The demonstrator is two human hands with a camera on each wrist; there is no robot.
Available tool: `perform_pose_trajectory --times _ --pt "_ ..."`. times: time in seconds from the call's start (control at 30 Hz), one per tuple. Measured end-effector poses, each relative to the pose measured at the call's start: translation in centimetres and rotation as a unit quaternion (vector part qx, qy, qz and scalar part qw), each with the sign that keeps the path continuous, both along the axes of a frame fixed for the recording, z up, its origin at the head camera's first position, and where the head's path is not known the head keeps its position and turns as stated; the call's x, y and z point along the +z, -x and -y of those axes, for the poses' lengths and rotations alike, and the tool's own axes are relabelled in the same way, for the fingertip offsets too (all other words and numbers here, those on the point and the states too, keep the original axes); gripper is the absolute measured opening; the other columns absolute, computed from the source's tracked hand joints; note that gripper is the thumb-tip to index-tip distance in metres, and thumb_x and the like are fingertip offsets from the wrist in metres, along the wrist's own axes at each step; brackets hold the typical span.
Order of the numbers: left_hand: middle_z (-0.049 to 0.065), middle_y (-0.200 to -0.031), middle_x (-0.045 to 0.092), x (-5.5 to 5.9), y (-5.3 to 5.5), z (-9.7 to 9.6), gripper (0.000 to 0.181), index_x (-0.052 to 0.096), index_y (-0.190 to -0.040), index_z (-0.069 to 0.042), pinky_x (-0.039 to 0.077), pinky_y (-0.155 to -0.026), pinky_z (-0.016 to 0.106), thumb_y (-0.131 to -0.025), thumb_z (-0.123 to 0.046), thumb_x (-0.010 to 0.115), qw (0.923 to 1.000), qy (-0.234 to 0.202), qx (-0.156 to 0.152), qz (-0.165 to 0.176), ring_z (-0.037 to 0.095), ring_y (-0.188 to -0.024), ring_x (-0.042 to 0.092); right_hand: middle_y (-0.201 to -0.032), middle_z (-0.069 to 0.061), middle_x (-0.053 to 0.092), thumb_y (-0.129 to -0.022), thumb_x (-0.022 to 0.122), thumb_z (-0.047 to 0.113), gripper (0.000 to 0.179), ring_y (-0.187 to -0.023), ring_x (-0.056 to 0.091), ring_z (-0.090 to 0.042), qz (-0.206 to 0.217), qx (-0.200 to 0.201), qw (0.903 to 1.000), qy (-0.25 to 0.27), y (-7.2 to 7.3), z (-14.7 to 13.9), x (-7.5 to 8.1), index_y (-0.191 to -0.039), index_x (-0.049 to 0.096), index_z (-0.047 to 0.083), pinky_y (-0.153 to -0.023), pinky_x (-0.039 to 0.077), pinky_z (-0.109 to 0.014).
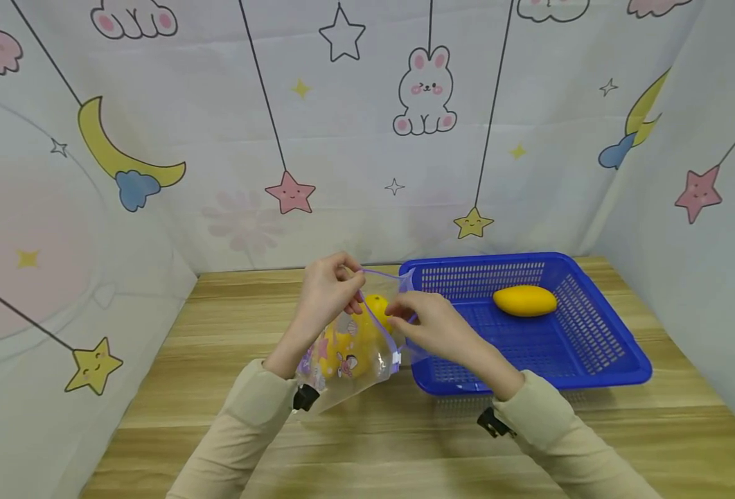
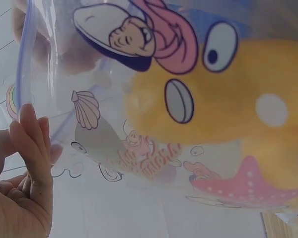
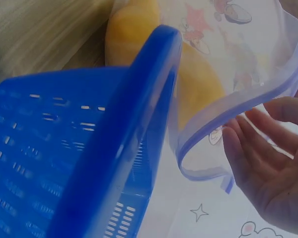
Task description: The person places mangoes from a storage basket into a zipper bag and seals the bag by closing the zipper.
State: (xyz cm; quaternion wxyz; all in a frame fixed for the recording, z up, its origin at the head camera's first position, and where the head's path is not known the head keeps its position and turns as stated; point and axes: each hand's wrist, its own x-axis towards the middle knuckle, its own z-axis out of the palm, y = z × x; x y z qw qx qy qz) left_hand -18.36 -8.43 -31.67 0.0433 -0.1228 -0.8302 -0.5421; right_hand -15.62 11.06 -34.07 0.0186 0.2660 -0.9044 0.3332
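A clear zip bag (image 1: 357, 364) with a purple zip edge and printed cartoon figures stands on the table, its mouth spread. Yellow fruit (image 1: 376, 306) shows inside through the film. My left hand (image 1: 332, 285) pinches the rim at the far left of the mouth; in the left wrist view its fingertips (image 2: 29, 116) lie against the purple edge. My right hand (image 1: 432, 324) is at the right side of the mouth, fingers loosely bent and spread. In the right wrist view, the right fingers (image 3: 260, 134) reach right up to the zip edge, with nothing gripped between them.
A blue plastic basket (image 1: 591, 378) stands to the right, its left rim close beside the bag. One yellow mango (image 1: 525, 301) lies in it toward the back. Behind the wooden table (image 1: 242, 312) hangs a white printed cloth (image 1: 355, 132), with more cloth at both sides.
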Motion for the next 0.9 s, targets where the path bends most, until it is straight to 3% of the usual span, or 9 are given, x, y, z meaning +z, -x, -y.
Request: perform_pose_trajectory --times 0.13,0.23,0.37,0.47,0.53,0.63,0.7,0.9 --pt "0.013 -0.06 0.066 0.1 0.0 0.1 0.009 0.064 -0.093 -0.002 0.055 -0.044 0.035 -0.089 -0.007 0.059 1.0 0.002 -0.001 0.001 0.025 -0.044 0.064 -0.099 -0.002 0.071 -0.096 0.056 0.014 0.022 -0.082 0.063 -0.01 0.031 0.044 0.9985 -0.008 0.0 0.2 0.0 -0.114 0.068 0.009 -0.078 0.056 -0.025" --pt "0.013 -0.06 0.066 0.0 0.0 0.1 0.01 0.064 -0.094 -0.002 0.055 -0.044 0.036 -0.089 -0.008 0.058 1.0 0.002 -0.003 0.0 0.028 -0.045 0.064 -0.096 -0.005 0.069 -0.098 0.051 0.013 0.029 -0.067 0.054 -0.008 0.051 0.058 0.9969 -0.014 0.0 0.3 0.0 -0.124 0.064 0.009 -0.066 0.051 -0.021" --pt "0.014 -0.06 0.066 -0.1 -0.1 0.3 0.01 0.064 -0.094 -0.001 0.055 -0.044 0.036 -0.089 -0.007 0.058 1.0 -0.001 -0.004 -0.003 0.03 -0.045 0.064 -0.105 -0.008 0.069 -0.099 0.048 0.012 0.034 -0.055 0.041 -0.008 0.056 0.06 0.9963 -0.023 -0.1 0.1 0.0 -0.132 0.058 0.01 -0.055 0.041 -0.021" --pt "0.014 -0.061 0.066 -0.1 -0.1 0.4 0.011 0.064 -0.095 -0.001 0.055 -0.044 0.036 -0.089 -0.007 0.058 1.0 -0.003 -0.004 -0.002 0.029 -0.046 0.064 -0.12 -0.007 0.067 -0.1 0.048 0.013 0.034 -0.065 0.05 -0.009 0.045 0.054 0.9972 -0.025 -0.1 -0.2 0.0 -0.132 0.057 0.01 -0.064 0.047 -0.024" --pt "0.014 -0.061 0.066 -0.1 -0.1 0.5 0.01 0.064 -0.095 -0.001 0.055 -0.045 0.036 -0.09 -0.008 0.058 1.0 -0.003 -0.004 0.001 0.029 -0.046 0.064 -0.123 -0.007 0.066 -0.099 0.049 0.014 0.033 -0.08 0.061 -0.012 0.037 0.048 0.998 -0.019 -0.2 -0.5 0.1 -0.131 0.059 0.01 -0.075 0.054 -0.031" --pt "0.013 -0.061 0.066 -0.1 -0.1 0.6 0.01 0.064 -0.095 -0.002 0.056 -0.045 0.035 -0.09 -0.009 0.059 1.0 -0.004 -0.003 0.006 0.029 -0.046 0.064 -0.124 -0.009 0.066 -0.099 0.052 0.014 0.031 -0.102 0.065 -0.019 0.017 0.041 0.999 -0.006 -0.3 -1.1 0.4 -0.127 0.06 0.009 -0.09 0.055 -0.04" --pt "0.014 -0.061 0.066 -0.1 0.0 0.6 0.009 0.064 -0.095 -0.002 0.055 -0.045 0.034 -0.09 -0.008 0.059 1.0 -0.004 -0.002 0.005 0.029 -0.046 0.064 -0.122 -0.009 0.066 -0.098 0.053 0.014 0.029 -0.108 0.065 -0.022 0.001 0.036 0.9994 0.002 -0.3 -1.7 0.6 -0.125 0.062 0.009 -0.093 0.054 -0.042" --pt "0.013 -0.061 0.066 -0.1 0.1 0.9 0.009 0.064 -0.095 -0.002 0.055 -0.044 0.032 -0.089 -0.008 0.059 1.0 -0.006 0.002 0.006 0.025 -0.045 0.064 -0.115 -0.006 0.069 -0.097 0.055 0.015 0.023 -0.098 0.066 -0.02 -0.045 -0.004 0.999 0.006 0.3 -3.6 1.4 -0.117 0.066 0.012 -0.085 0.056 -0.042"
